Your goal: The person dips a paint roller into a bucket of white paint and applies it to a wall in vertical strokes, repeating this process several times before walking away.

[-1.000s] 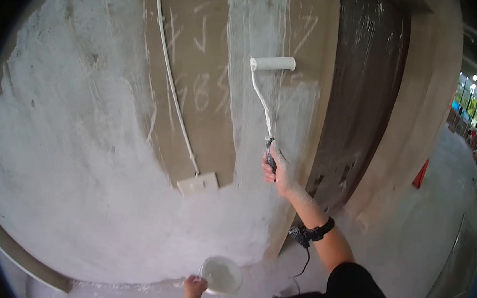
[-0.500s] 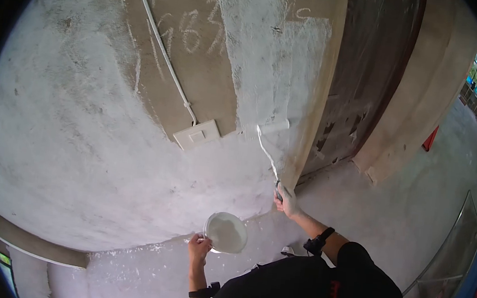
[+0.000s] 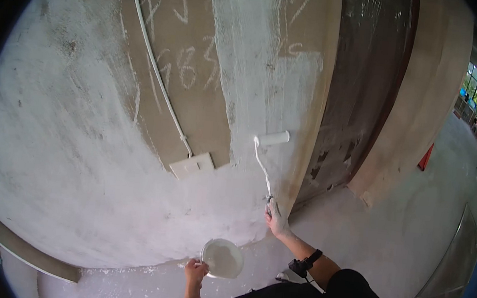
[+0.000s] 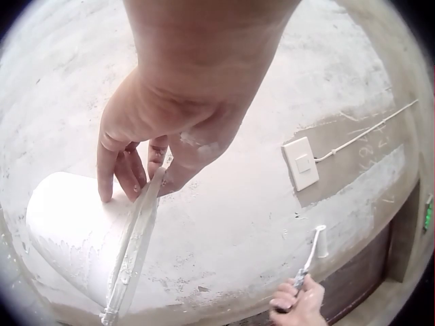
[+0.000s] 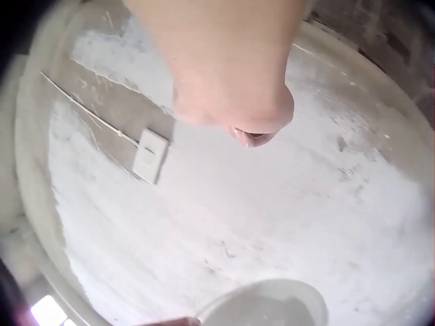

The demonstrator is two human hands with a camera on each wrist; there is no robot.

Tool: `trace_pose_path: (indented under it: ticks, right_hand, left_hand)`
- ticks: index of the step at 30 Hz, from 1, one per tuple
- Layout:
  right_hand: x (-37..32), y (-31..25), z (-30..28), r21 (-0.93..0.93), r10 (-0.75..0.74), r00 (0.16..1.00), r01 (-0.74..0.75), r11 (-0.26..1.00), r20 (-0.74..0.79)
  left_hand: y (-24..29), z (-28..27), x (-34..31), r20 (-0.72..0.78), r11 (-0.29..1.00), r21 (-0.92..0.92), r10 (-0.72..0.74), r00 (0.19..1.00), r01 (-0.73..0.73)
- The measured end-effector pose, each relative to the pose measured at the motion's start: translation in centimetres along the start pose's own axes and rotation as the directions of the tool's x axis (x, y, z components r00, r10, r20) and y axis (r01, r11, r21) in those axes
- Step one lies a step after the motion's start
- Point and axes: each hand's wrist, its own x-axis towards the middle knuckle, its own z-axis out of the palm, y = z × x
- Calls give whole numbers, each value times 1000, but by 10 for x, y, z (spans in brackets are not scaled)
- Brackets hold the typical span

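My right hand (image 3: 277, 219) grips the dark handle of a paint roller (image 3: 274, 138), its bent frame coated in white. In the head view the roller's sleeve lies over the whitened strip of wall (image 3: 255, 93), left of the dark door panel. Low in front of my body, my left hand (image 3: 196, 272) holds a white bucket (image 3: 238, 271) by its rim. The left wrist view shows the thumb and fingers pinching that rim (image 4: 139, 231), the bucket tilted and smeared with white. In the right wrist view my right hand (image 5: 234, 109) hides the roller.
A switch plate (image 3: 192, 166) with a white conduit (image 3: 162, 78) rising from it sits on bare brown wall. To the right stand a dark panel (image 3: 364, 92) and a tan column (image 3: 420, 109). A red cone-like object (image 3: 425, 158) stands on the whitish floor (image 3: 390, 238).
The roller and right hand have come down the wall from near the chalk marks to beside the switch plate's height. The head view dipped, then rose partway. The left hand keeps hold of the bucket.
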Motion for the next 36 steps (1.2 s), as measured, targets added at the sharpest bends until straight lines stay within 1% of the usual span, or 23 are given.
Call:
trace_pose_path:
  ticks: [1, 4, 5, 6, 8, 11, 13, 14, 17, 19, 20, 24, 25, 26, 29, 30, 31, 33, 36]
  right_hand:
    - [7, -20, 7, -7, -16, 1000, 16, 1000, 8]
    - [19, -112, 36, 21, -23, 1000, 23, 1000, -14]
    - [21, -143, 43, -25, -99, 995, 100, 995, 11]
    - [25, -170, 49, -67, -173, 984, 175, 982, 38]
    - [36, -214, 59, -72, -199, 979, 202, 977, 52]
    - [46, -274, 75, -80, -248, 965, 255, 964, 82]
    - [53, -308, 89, -87, -282, 953, 292, 952, 109]
    - [57, -324, 98, -63, -308, 941, 318, 946, 138]
    - [79, -369, 119, -3, -348, 916, 356, 934, 201]
    - [79, -408, 138, -26, -437, 879, 450, 893, 189]
    - [85, -426, 142, -22, -450, 867, 465, 885, 213]
    - [95, -492, 159, 16, -471, 837, 487, 873, 280]
    - [96, -504, 163, 14, -479, 830, 496, 868, 285]
    - [97, -515, 165, 10, -486, 823, 505, 863, 293]
    - [94, -523, 170, -13, -503, 812, 530, 848, 294]
    - [93, -518, 167, -31, -498, 820, 527, 850, 282]
    - [91, -509, 162, -38, -504, 820, 532, 846, 273]
    - [91, -486, 151, -25, -470, 831, 499, 866, 299]
    - [86, -441, 128, -38, -412, 866, 440, 897, 285]
  left_hand:
    - [-2, 0, 2, 2, 1000, 12, -13, 1000, 13]
    - [-7, -1, 3, 13, 1000, 14, -17, 1000, 16]
    - [-4, 1, 3, 19, 1000, 12, -19, 1000, 19]
    - [3, 4, 0, -5, 999, 15, -39, 999, 39]
    - [11, 7, -4, -10, 999, 17, -30, 999, 30]
    - [2, 5, 7, 3, 999, 32, -24, 1000, 24]
    - [3, 6, 8, -9, 995, 89, -42, 999, 43]
    - [-2, 5, 12, 3, 999, 34, -35, 999, 35]
    - [10, 8, 4, 2, 1000, 10, -24, 1000, 24]
    - [-11, -1, 24, 0, 1000, -4, -11, 1000, 11]
    - [-21, -5, 32, -2, 1000, -17, -5, 1000, 5]
    - [-26, -10, 35, -18, 1000, 4, 6, 1000, -6]
    - [-33, -12, 38, -21, 974, 227, 26, 999, -21]
    - [-35, -12, 40, -21, 898, 439, 49, 999, -34]
    - [-20, -12, 29, 0, 898, 429, 108, 994, -97]
    - [-23, -12, 35, 12, 916, 398, 47, 999, -48]
    - [-26, -11, 39, 25, 914, 401, 50, 998, -56]
    - [-18, -11, 33, 20, 902, 415, 124, 992, -121]
    - [-9, -8, 29, 26, 889, 442, 118, 993, -117]
